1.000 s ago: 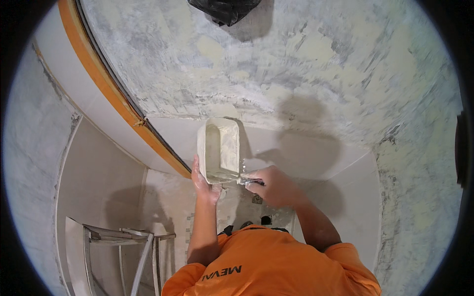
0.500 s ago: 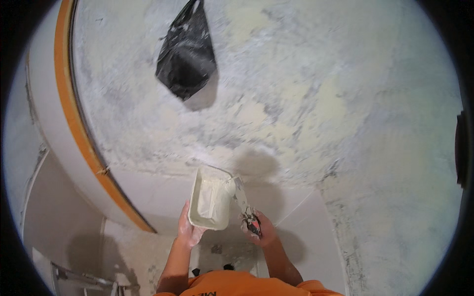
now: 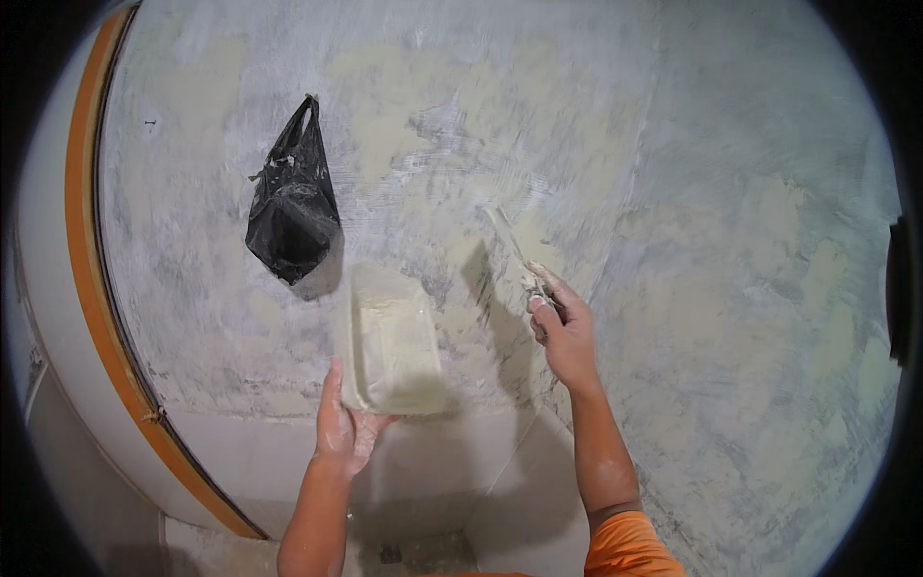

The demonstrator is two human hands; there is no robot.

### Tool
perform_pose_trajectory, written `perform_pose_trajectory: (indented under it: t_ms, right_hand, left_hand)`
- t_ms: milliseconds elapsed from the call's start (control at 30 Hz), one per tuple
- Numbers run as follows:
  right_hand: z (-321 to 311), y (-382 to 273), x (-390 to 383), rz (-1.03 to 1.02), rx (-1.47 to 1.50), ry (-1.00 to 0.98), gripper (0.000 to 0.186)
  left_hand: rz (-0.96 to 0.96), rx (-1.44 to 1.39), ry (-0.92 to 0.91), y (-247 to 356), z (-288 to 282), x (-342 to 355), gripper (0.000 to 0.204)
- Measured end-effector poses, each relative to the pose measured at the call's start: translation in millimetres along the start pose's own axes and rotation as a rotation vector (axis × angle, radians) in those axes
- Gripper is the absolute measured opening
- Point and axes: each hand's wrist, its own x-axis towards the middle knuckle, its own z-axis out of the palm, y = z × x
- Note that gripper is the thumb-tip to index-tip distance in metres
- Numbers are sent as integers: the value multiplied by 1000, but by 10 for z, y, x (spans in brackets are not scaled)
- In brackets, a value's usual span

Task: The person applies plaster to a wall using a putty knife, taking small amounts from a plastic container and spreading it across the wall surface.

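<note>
My left hand (image 3: 348, 428) grips a cream rectangular tub (image 3: 396, 404) by its lower left corner, thumb along the side and fingers underneath. Pale, creamy filler (image 3: 389, 332) coats the inside of the tub. In my right hand (image 3: 567, 332) is a putty knife (image 3: 505, 233), the fingers closed round its smeared handle. The blade points up and to the left, close to a patchy plastered wall (image 3: 711, 317); whether it touches the surface I cannot tell. Both hands carry whitish smears.
A black plastic bag (image 3: 291, 216) hangs on the wall, left of and above the tub. An orange-edged frame (image 3: 82, 231) curves down the left side. Smooth pale panels (image 3: 260, 442) run below the plaster. A dark object (image 3: 900, 288) shows at the right rim.
Both hands have risen from the panels to the plastered wall. The putty knife has left the tub's side and moved up and right. The view has shifted, so the bag appears lower and further left.
</note>
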Motion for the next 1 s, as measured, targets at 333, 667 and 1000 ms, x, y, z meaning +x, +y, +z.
perform_pose_trajectory:
  t_ms: [333, 667, 1000]
  right_hand:
    - [536, 1299, 235, -792, -976, -2, 50]
    - [664, 2349, -931, -395, -1056, 32, 54]
    - [1315, 1297, 89, -558, -847, 267, 57]
  left_hand:
    - [113, 12, 64, 104, -357, -235, 77]
    - [110, -26, 260, 89, -653, -553, 70]
    - [101, 63, 356, -19, -612, -544, 58]
